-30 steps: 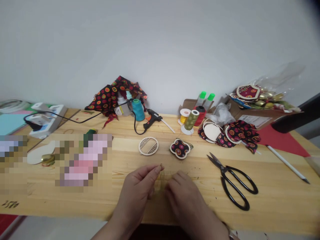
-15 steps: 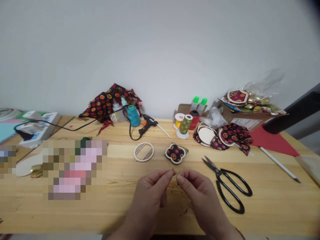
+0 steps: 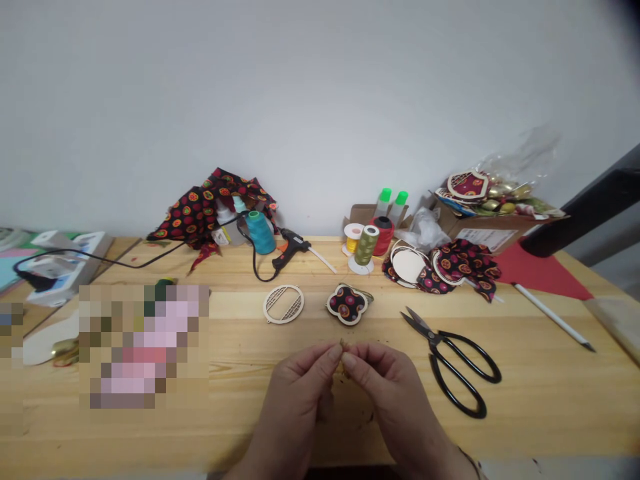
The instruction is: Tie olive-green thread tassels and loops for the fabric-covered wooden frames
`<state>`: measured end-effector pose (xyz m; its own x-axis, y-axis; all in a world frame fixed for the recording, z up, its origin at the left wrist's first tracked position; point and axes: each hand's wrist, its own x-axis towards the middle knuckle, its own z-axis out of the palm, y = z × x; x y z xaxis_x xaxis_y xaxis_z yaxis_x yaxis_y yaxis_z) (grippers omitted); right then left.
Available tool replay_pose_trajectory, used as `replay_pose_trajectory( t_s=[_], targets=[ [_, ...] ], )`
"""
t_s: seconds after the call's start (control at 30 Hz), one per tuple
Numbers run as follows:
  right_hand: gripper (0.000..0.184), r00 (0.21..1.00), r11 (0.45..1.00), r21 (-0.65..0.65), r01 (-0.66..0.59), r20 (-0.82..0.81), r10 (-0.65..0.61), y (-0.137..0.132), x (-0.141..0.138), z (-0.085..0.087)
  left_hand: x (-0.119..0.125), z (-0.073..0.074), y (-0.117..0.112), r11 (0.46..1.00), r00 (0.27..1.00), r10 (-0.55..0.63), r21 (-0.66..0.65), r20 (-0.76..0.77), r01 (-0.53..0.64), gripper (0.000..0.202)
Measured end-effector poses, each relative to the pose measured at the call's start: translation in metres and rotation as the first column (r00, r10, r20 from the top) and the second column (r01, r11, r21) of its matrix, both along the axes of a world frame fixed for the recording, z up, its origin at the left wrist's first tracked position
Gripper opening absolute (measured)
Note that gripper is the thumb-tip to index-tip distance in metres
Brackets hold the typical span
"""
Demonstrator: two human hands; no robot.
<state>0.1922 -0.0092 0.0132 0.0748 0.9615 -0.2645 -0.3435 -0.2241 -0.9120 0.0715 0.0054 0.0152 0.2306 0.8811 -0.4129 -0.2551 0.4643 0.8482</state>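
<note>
My left hand [image 3: 303, 387] and my right hand [image 3: 389, 385] meet at the fingertips over the front of the table, both pinched. Between them shows a tiny tan-olive thread-like bit [image 3: 342, 343]; its exact kind is too small to make out. Just beyond the fingertips lies a four-lobed wooden frame [image 3: 349, 305] backed with dark patterned fabric, an olive cord at its top. Left of it rests an oval wooden lattice frame [image 3: 283, 305]. Black-handled scissors [image 3: 440, 343] lie to the right of my right hand, blades pointing away and left.
At the back stand a teal thread cone [image 3: 261, 233], a glue gun [image 3: 293, 252], and olive [image 3: 367, 247] and red [image 3: 383, 235] thread spools. Patterned fabric [image 3: 187, 213] and a power strip [image 3: 75, 267] are at left. A full cardboard box [image 3: 480, 230] and white pencil [image 3: 553, 317] are at right.
The view has shifted slightly. Both hands stay together, fingertips now closer, and the small tan bit between them shows less than before.
</note>
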Motion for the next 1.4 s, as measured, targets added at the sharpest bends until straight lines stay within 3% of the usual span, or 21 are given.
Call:
replay_pose_trajectory(
  t_s=[0.27, 0.5, 0.7, 0.8, 1.0, 1.13, 1.4],
  targets=[
    [0.019, 0.995, 0.998, -0.038, 0.043, -0.086, -0.046, -0.001, -0.001, 0.001, 0.003, -0.002, 0.0, 0.999, 0.997, -0.003, -0.051, 0.079, 0.007, 0.027],
    [0.03, 0.995, 0.995, -0.071, 0.074, 0.065, -0.07, 0.001, -0.002, -0.001, 0.003, -0.005, -0.001, 0.998, 0.994, -0.007, -0.057, 0.105, 0.013, 0.027],
    [0.025, 0.988, 0.993, 0.017, 0.114, 0.107, -0.115, 0.002, 0.001, -0.005, 0.002, -0.007, 0.0, 0.996, 0.993, -0.004, -0.083, 0.121, 0.014, 0.028],
    [0.037, 0.993, 0.999, 0.03, 0.04, 0.108, -0.043, 0.003, 0.005, -0.002, 0.003, -0.007, 0.0, 0.995, 0.991, -0.011, -0.099, 0.132, 0.024, 0.028],
    [0.023, 0.99, 0.991, -0.042, -0.124, 0.059, 0.126, 0.006, 0.017, 0.001, 0.002, -0.01, -0.001, 0.997, 0.997, -0.044, -0.064, 0.066, 0.048, 0.032],
    [0.021, 0.984, 0.984, -0.017, -0.176, 0.023, 0.176, 0.008, 0.023, -0.001, 0.0, -0.01, -0.001, 0.995, 0.996, -0.085, -0.054, 0.03, 0.086, 0.03],
    [0.012, 0.964, 0.971, 0.07, -0.231, 0.156, 0.218, 0.012, 0.032, 0.002, 0.0, -0.009, -0.004, 0.987, 0.989, -0.149, -0.064, -0.013, 0.148, 0.031]
  ],
)
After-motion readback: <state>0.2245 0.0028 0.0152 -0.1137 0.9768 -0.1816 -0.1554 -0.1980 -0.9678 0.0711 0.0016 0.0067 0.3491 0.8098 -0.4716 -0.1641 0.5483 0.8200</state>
